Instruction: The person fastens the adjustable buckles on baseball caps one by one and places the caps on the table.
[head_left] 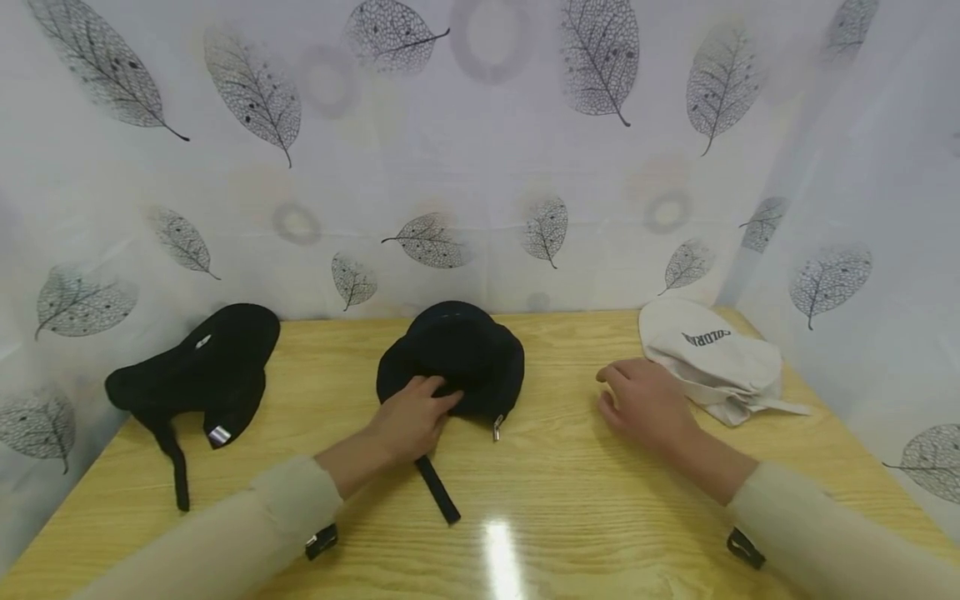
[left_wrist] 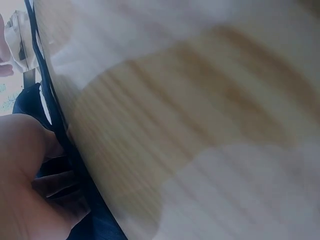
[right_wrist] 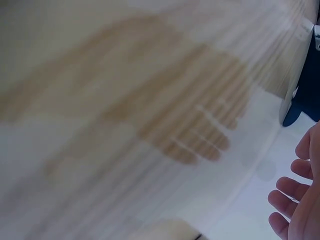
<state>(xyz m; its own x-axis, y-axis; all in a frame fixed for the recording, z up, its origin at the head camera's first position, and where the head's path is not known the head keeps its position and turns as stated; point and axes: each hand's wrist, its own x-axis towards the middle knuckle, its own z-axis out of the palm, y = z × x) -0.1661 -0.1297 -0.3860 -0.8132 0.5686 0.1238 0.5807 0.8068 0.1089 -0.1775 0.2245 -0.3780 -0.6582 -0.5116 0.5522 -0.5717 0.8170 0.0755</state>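
In the head view a black cap [head_left: 480,358] lies at the middle of the table, a loose strap trailing toward the front and a small metal clasp at its right. My left hand [head_left: 411,418] grips its near edge, thumb and fingers bent at the dark fabric. The left wrist view shows those fingers [left_wrist: 55,182] against the dark cloth, partly hidden. My right hand [head_left: 648,408] is over the table just left of a white cap [head_left: 712,350] with dark lettering. Its fingers [right_wrist: 287,195] are relaxed and hold nothing in the right wrist view.
Another black cap [head_left: 217,358] lies at the left, its strap hanging toward the front. The wooden table [head_left: 555,467] ends at a pale curtain [head_left: 465,167] printed with leaves, which also runs along both sides. Small black clips [head_left: 321,542] show beneath the sleeves.
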